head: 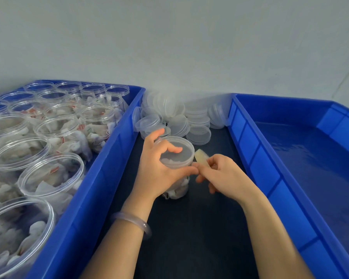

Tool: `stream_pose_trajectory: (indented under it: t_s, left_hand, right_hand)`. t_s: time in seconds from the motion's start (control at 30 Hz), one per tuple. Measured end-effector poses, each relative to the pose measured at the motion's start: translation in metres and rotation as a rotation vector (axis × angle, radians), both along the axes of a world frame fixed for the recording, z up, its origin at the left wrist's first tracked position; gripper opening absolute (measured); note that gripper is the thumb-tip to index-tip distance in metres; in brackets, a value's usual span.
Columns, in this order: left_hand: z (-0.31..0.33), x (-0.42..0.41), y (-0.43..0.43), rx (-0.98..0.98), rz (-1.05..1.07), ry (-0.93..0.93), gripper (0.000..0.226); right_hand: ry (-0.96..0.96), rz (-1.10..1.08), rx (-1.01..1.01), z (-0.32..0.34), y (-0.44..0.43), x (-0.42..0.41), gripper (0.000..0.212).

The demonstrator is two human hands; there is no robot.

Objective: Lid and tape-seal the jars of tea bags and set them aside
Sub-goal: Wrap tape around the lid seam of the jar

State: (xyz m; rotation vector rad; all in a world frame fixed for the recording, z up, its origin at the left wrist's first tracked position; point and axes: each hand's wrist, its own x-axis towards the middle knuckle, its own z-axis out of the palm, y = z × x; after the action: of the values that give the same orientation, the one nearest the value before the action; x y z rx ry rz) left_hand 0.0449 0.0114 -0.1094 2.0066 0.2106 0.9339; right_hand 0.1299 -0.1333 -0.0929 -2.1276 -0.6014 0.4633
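On a dark worktop [189, 238], between two blue bins, a clear jar of tea bags [177, 190] stands upright at the centre of the view. A translucent lid [175, 156] already sits on it.

The left hand [155, 170], with a pale bracelet [133, 222] at the wrist, grips the top of the jar, with fingers curled over the lid and thumb round the near rim. The right hand [224, 174], at 3 o'clock from the jar, pinches a yellowish piece of tape [201, 158], and the tape's end meets the lid's edge. This hand is slightly blurred, so the exact finger hold is hard to tell.

At 9 o'clock, the left bin [101, 174] is packed with open jars [54, 172] of tea bags, none of them lidded. At 12 o'clock, against the wall, lies a loose heap of spare lids [179, 119]. At 3 o'clock is the right bin [250, 150], and no sealed jar is in view there or anywhere else.

The task looks barely begun. This jar is lidded and appears to be in the taping step. It still has to be sealed and set aside, probably in the right bin, and many jars remain.
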Motion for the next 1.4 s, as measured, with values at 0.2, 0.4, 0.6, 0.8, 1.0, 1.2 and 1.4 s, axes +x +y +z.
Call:
stream_pose_trajectory:
  t_s: [0.2, 0.4, 0.6, 0.8, 1.0, 1.2, 1.4]
  left_hand:
    - [0.004, -0.001, 0.005, -0.005, -0.036, 0.005, 0.043]
    - [0.001, 0.012, -0.015, -0.082, 0.134, -0.058, 0.038]
    - [0.001, 0.022, -0.025, -0.080, 0.195, -0.091, 0.037]
    - [0.029, 0.017, 0.000, 0.179, 0.049, 0.310, 0.040]
    - [0.058, 0.044, -0.014, 0.610, 0.062, 0.793, 0.059]
    - [0.057, 0.048, -0.009, 0.549, -0.068, 0.723, 0.032]
    - [0.059, 0.044, 0.000, 0.592, -0.201, 0.790, 0.052]
  right_hand:
    - [-0.395, 0.015, -0.178, -0.001, -0.003, -0.007, 0.046]
    - [-0.671, -0.054, -0.049, -0.011, -0.007, -0.025, 0.043]
    - [-0.820, -0.113, 0.027, -0.017, -0.013, -0.031, 0.047]
    - [-0.652, -0.113, -0.024, -0.017, -0.012, -0.016, 0.040]
    - [-0.729, -0.073, -0.119, -0.012, -0.012, -0.010, 0.043]
    - [-0.663, -0.044, -0.093, -0.004, -0.012, 0.001, 0.036]
    - [-0.597, -0.026, -0.084, -0.007, -0.012, 0.006, 0.043]
